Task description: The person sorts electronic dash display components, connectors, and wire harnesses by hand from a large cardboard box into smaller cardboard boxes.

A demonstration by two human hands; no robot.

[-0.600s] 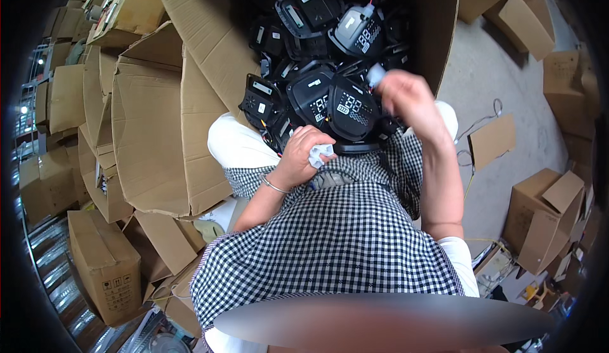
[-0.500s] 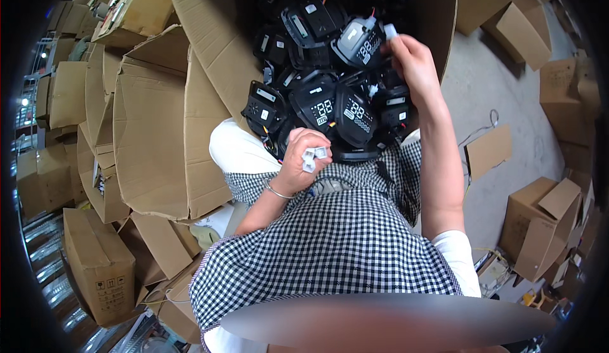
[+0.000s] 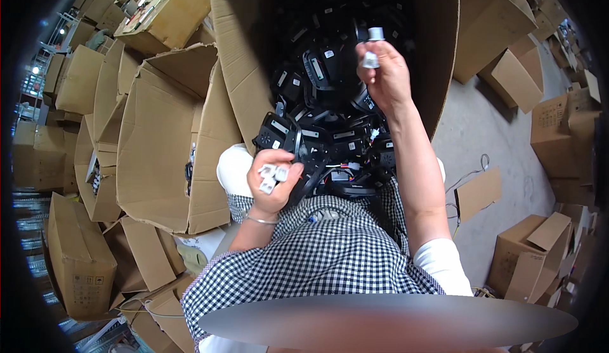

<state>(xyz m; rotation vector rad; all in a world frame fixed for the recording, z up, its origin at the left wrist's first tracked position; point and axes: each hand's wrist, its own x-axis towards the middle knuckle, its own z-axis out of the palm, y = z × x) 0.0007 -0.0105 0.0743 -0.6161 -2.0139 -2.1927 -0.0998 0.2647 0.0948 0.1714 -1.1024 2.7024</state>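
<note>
Cardboard boxes (image 3: 82, 258) surrounded the workplace, and a bare grey floor (image 3: 476, 112) extended along the right side. A large open carton (image 3: 238, 67) stood in front of the person, filled with a heap of black panels (image 3: 327, 71). A checked apron (image 3: 330, 258) covered the person's lap.

The left grip (image 3: 269, 196) was positioned at the near left of the heap, partly curled, and held a cluster of white plugs (image 3: 268, 178). The cluster lay between the thumb and the bent fingers, with its pieces touching. A bracelet (image 3: 260, 220) encircled the wrist below.

The right grip (image 3: 388, 74) was raised over the heap, narrowed on a white connector (image 3: 370, 60) between thumb and fingers. A white cap (image 3: 376, 34) was located at the fingertips, farther from the person; its contact with them could not be determined.
</note>
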